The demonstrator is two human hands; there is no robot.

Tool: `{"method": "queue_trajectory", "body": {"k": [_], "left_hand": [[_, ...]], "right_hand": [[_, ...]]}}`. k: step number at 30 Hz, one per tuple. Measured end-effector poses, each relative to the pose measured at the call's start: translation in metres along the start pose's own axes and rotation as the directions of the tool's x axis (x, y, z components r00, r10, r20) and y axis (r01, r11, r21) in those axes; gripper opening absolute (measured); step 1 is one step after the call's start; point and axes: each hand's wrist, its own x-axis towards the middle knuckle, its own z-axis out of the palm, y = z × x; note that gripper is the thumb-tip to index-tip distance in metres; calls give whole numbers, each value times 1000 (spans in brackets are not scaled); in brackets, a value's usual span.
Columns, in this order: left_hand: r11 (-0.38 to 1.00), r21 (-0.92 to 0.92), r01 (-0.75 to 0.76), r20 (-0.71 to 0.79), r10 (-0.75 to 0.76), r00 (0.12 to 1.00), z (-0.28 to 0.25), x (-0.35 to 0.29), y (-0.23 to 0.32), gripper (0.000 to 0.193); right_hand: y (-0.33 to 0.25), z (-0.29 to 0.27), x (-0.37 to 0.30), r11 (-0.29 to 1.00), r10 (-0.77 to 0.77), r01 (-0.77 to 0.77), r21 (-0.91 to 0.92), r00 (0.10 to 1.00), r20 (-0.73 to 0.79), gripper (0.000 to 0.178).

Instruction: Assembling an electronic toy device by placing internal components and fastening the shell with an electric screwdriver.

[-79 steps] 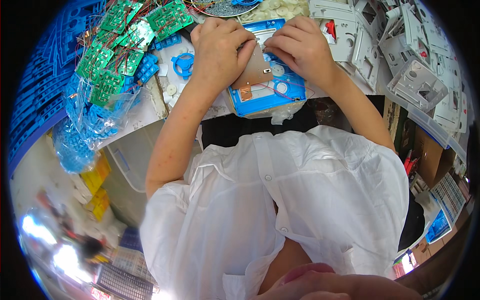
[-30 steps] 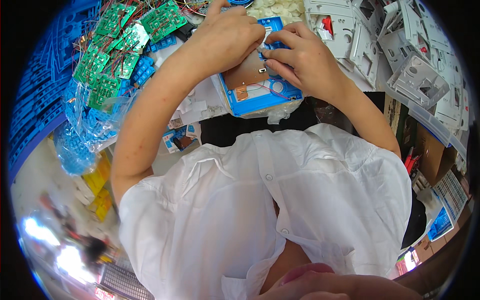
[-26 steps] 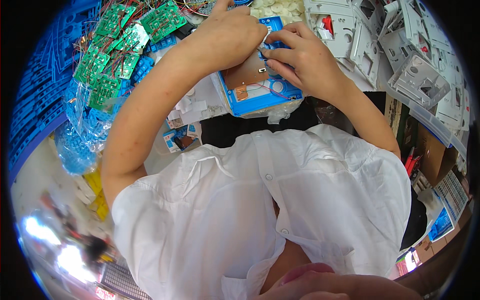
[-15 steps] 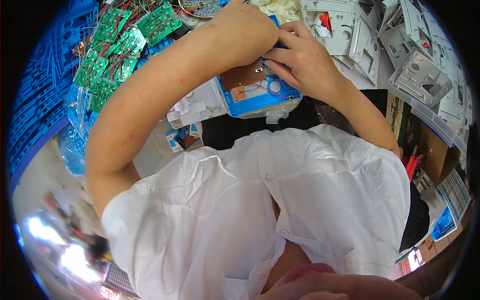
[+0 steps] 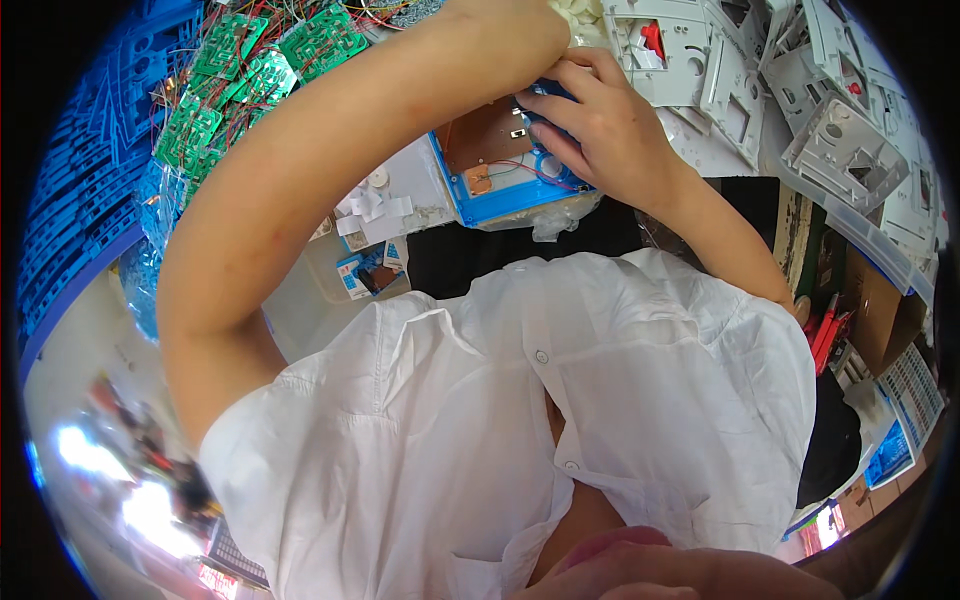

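Observation:
A blue plastic casing [image 5: 520, 205] lies at the top middle. Inside it are a brown circuit board [image 5: 480, 142], a small copper-coloured square [image 5: 479, 179] and thin red wires. My right hand [image 5: 615, 125] grips the casing's right part with bent fingers, its thumb and fingertips over the inside. My left hand [image 5: 515, 25] reaches across from the left above the casing's far side. Its wrist and back show at the upper edge, but its fingers are hidden. My left forearm covers part of the casing's far left.
Green circuit boards [image 5: 225, 50] with wires are heaped at the upper left, beside stacked blue plastic parts [image 5: 90, 160]. White plastic housings [image 5: 845, 150] fill a clear bin at the right. White paper pieces [image 5: 375, 208] lie left of the casing, near a small blue-and-white box [image 5: 355, 277].
My left hand has moved up and slightly right, and its forearm has swung a little. My right fingers have shifted slightly over the casing.

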Motion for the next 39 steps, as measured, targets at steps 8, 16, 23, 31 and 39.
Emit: {"method": "queue_trajectory", "body": {"k": [8,16,23,31,39], "left_hand": [[1000,-11,15,-30,-15,999,0,5,-7,16],[970,-234,61,-245,-120,962,11,-35,-22,19],[873,-488,-10,-368,-196,909,44,-37,-23,14],[716,-679,-162,-501,-290,815,74,-42,-20,16],[907,-362,-216,-575,-35,818,67,-39,-25,10]], "right_hand": [[3,1,-2,1000,-30,30,0,1000,-6,23],[5,2,-5,1000,-21,21,10,1000,-19,27],[4,5,-5,1000,-8,9,30,999,-37,29],[3,5,-6,1000,5,-5,9,1000,-24,30],[2,6,-6,1000,1,-1,0,1000,-25,29]]}}
